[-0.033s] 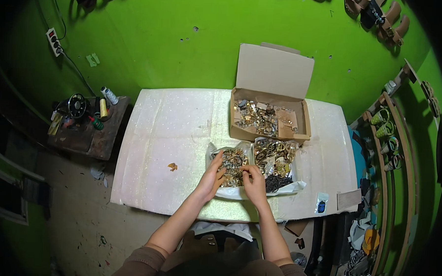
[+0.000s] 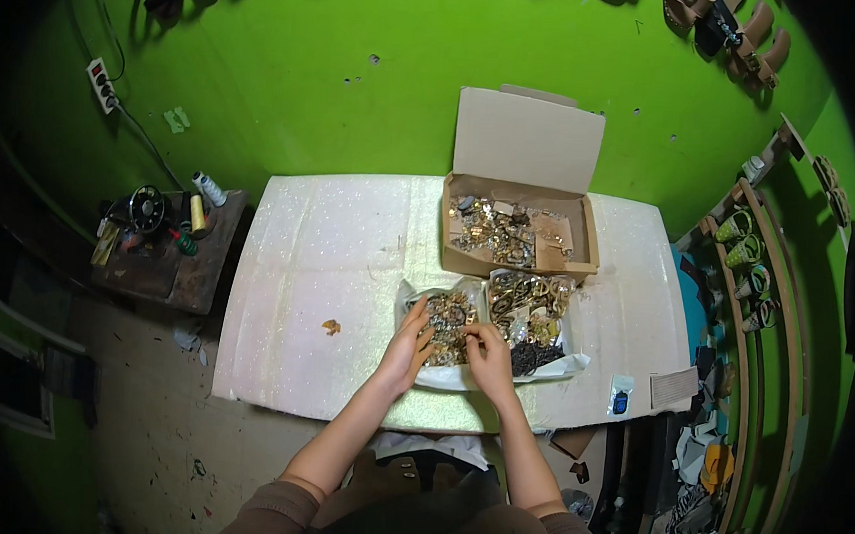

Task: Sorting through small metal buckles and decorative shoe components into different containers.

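Observation:
A white-lined tray (image 2: 456, 375) holds a heap of small metal pieces (image 2: 450, 311), gold and silver, that look like buckles and trims. My left hand (image 2: 408, 350) rests along the left side of this heap, fingers stretched out and slightly apart. At its right side my right hand (image 2: 489, 358) has its fingers bent together in a pinch at the pieces; anything between the fingertips is too small to make out. Beside it, the right part of the tray holds larger gold buckles (image 2: 531, 298) and a bunch of black pieces (image 2: 536, 357).
Behind the tray stands an open cardboard box (image 2: 518, 265) with more metal pieces. A brown scrap (image 2: 330, 328) lies on the glittery white table (image 2: 294, 261). A small packet (image 2: 620, 396) and a card (image 2: 673, 387) lie at right. A sewing machine (image 2: 148, 209) stands left, a wooden rack (image 2: 746, 281) right.
The view has shifted very slightly. Both hands stay at the heap, and the pieces between them lie a little differently.

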